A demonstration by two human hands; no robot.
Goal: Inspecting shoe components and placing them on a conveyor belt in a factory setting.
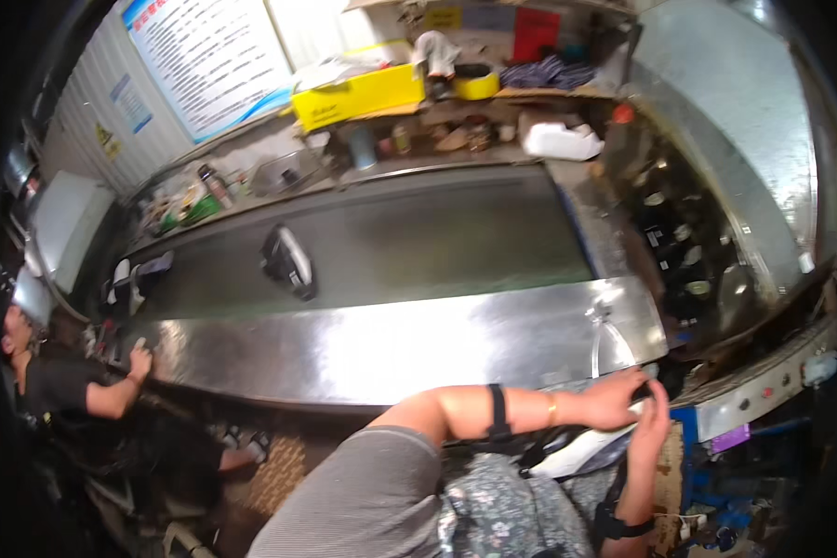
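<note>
At the right end of the steel table edge, my left hand (614, 398) and my right hand (652, 425) meet, with fingers bent toward each other. Between their fingertips is a small dark thing (642, 391), too small to name. Just below my left wrist, in front of my body, lies a white and dark shoe-like object (577, 454), partly covered by my arm. Out on the dark belt (437, 232) rests a black and white shoe (289, 260), well away from both hands.
A steel ledge (372, 349) runs along the belt's near side. More shoes (138, 279) sit at its left end, where a co-worker (74, 386) rests a hand on the ledge. A yellow box (358, 96) stands on the back shelf. Dark parts (670, 242) lie under the machine hood at right.
</note>
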